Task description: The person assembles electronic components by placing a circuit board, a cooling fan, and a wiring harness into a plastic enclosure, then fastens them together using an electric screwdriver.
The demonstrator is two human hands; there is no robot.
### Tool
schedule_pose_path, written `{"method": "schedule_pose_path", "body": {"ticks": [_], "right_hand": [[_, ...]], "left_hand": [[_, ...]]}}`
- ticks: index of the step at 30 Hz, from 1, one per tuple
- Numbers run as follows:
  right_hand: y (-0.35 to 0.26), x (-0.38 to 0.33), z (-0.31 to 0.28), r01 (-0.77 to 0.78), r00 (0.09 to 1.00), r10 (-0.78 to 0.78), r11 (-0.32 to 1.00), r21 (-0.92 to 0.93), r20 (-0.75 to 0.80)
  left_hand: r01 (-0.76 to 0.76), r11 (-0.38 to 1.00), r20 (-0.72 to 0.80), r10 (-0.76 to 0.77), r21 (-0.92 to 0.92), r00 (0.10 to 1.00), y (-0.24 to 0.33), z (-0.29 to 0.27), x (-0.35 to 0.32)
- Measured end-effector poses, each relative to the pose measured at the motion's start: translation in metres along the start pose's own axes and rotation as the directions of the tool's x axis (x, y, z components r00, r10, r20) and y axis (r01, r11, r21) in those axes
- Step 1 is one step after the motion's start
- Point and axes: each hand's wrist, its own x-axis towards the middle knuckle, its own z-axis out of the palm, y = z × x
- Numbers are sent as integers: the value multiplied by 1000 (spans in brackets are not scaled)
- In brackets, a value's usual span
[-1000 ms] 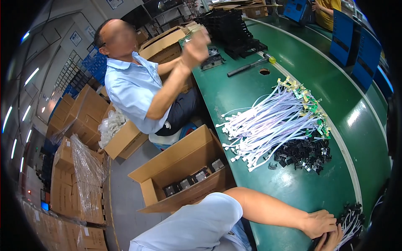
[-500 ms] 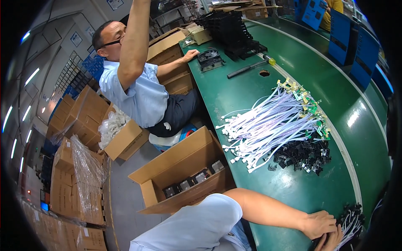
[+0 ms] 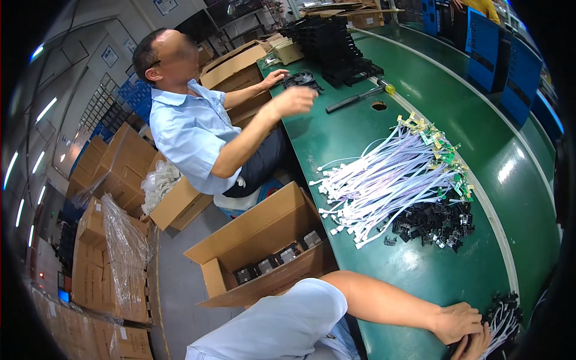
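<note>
My left hand point(image 3: 459, 321) lies at the lower right of the green table point(image 3: 360, 150), its fingers curled against a small bundle of white wires with black connectors point(image 3: 504, 321). Just below it, my right hand point(image 3: 477, 348) touches the same bundle, mostly cut off by the picture's edge. Its grip is hidden. My left forearm stretches across the table's edge from my pale blue sleeve point(image 3: 282, 327).
A large fan of white cables point(image 3: 390, 180) and a heap of black connectors point(image 3: 435, 225) lie mid-table. An open cardboard box point(image 3: 264, 240) with parts stands beside my seat. A co-worker in a light blue shirt point(image 3: 192, 132) sits to the left, near black trays point(image 3: 333, 45) and a screwdriver point(image 3: 357, 99).
The co-worker's arm went up overhead and has come down, now stretched out over the table. My hands have stayed on the wire bundle.
</note>
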Motion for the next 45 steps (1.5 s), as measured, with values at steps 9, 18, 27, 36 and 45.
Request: {"method": "schedule_pose_path", "body": {"ticks": [9,18,27,36,45], "right_hand": [[0,1,1,-10,1000,10,1000,-1,4],[3,-1,1,-6,1000,6,1000,6,17],[3,-1,1,11,1000,-11,1000,18,6],[2,0,1,15,1000,-15,1000,-10,-7],[0,1,0,10,1000,-10,1000,-7,-6]], "left_hand": [[-10,1000,-4,10,-1,1000,-1,-2,0],[-10,999,-62,7,-45,998,1,-4,3],[-21,998,-41,19,-53,999,-2,-2,3],[-12,998,-16,11,-59,1000,0,-6,2],[-3,998,-39,1,-67,999,0,-5,2]]}}
